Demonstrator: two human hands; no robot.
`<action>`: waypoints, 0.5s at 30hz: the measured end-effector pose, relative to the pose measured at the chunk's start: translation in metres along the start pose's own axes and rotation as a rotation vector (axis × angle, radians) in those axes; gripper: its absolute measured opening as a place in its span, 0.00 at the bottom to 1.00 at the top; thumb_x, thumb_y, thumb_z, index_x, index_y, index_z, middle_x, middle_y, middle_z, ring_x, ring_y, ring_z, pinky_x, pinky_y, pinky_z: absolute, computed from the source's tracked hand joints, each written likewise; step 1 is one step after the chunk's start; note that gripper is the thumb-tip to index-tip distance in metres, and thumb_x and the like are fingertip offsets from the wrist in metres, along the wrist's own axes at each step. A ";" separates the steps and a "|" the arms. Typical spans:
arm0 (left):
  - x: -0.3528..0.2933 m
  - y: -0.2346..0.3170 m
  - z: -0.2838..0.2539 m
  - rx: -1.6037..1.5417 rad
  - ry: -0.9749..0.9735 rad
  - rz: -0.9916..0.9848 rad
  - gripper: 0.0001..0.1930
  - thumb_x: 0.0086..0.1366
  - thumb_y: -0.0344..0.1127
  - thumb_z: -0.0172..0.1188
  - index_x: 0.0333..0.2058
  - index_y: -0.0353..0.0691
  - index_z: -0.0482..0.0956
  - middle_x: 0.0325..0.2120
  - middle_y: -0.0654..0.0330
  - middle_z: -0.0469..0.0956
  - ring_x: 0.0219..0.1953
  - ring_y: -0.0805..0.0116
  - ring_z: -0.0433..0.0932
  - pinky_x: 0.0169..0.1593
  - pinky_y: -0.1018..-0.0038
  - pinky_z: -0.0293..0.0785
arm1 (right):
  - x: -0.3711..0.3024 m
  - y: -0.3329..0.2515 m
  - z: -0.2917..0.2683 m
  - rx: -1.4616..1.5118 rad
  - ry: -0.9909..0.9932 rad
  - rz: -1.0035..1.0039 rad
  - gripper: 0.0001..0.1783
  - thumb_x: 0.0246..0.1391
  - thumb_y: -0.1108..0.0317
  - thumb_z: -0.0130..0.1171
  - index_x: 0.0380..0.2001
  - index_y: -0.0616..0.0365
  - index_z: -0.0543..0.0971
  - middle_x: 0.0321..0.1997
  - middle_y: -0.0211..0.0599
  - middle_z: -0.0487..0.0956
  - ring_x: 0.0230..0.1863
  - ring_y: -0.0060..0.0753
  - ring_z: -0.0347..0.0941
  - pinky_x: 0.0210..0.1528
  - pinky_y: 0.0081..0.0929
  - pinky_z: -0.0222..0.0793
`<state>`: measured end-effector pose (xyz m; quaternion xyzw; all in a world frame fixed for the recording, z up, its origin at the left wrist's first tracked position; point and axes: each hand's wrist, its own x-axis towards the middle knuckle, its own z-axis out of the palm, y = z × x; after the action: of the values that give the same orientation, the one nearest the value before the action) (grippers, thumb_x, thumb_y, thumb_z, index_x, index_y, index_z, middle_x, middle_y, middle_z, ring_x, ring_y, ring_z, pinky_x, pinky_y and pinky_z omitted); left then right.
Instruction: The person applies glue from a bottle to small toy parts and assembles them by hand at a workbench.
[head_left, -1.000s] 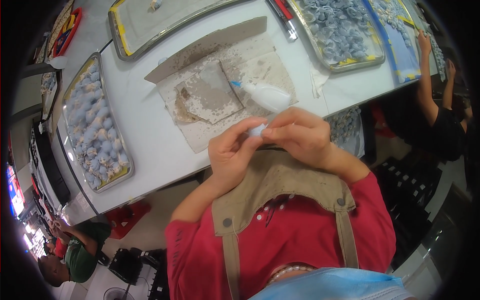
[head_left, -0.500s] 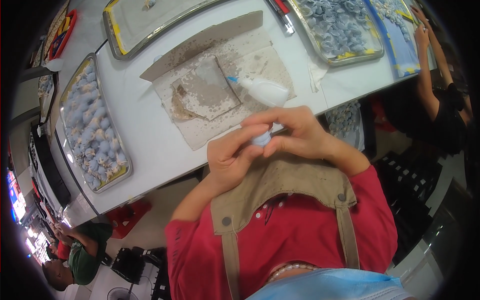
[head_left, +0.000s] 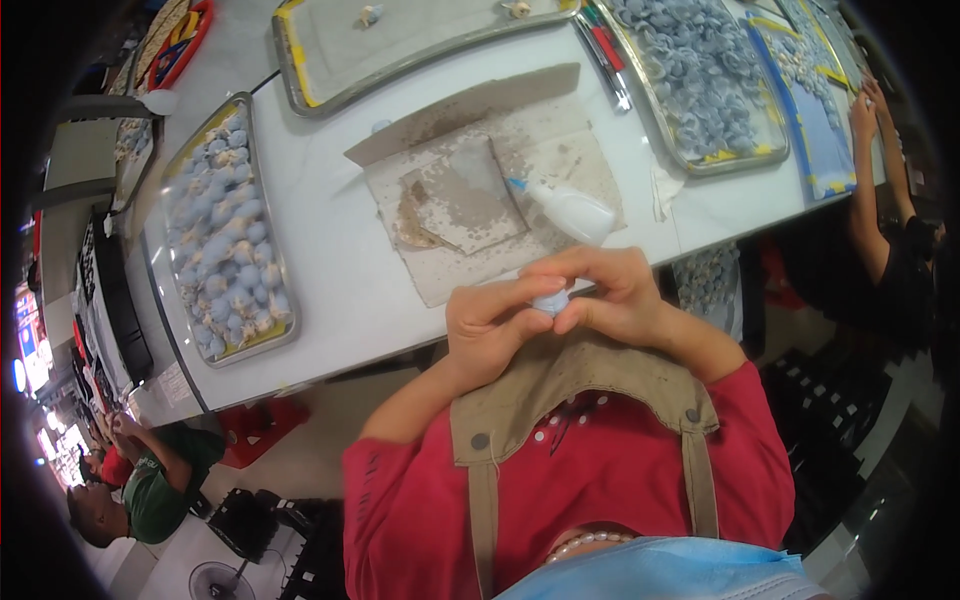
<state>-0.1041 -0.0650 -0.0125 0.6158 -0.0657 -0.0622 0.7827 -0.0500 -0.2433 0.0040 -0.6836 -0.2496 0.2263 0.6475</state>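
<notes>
Close in front of my chest, both hands hold one small, rounded, light blue piece point(head_left: 550, 302). My left hand point(head_left: 492, 328) is closed, with its thumb and fingertips pinching the piece from the left. From the right, my right hand point(head_left: 618, 288) grips it the same way, index finger arched over and thumb below. Fingers cover part of the piece. Just beyond them lies a white squeeze bottle point(head_left: 578, 213) with a blue tip, resting on its side on a stained, folded cardboard sheet point(head_left: 440, 285).
Rounded blue-grey pieces fill a left tray point(head_left: 290, 325). A far tray point(head_left: 420, 45) bears two small figures. On the right, a tray point(head_left: 735, 163) holds curved shell-like pieces, beside red and dark pens point(head_left: 607, 50). Another person's hands point(head_left: 868, 110) are at far right; someone in green point(head_left: 165, 480) is lower left.
The view has shifted, so the table and trays appear farther right and lower. Both hands still grip the light blue piece, its angle between the fingers slightly different.
</notes>
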 end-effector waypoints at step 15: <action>-0.012 0.072 -0.186 1.473 1.015 0.288 0.13 0.54 0.25 0.58 0.41 0.38 0.78 0.33 0.58 0.78 0.31 0.72 0.75 0.36 0.79 0.72 | 0.004 0.030 -0.030 -0.588 0.364 -0.101 0.31 0.32 0.66 0.70 0.44 0.59 0.72 0.42 0.43 0.71 0.44 0.44 0.67 0.46 0.33 0.64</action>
<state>-0.0818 0.1315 0.0141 0.8999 0.1877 0.3730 0.1255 -0.0263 -0.2650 -0.0240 -0.8568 -0.2178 -0.0133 0.4672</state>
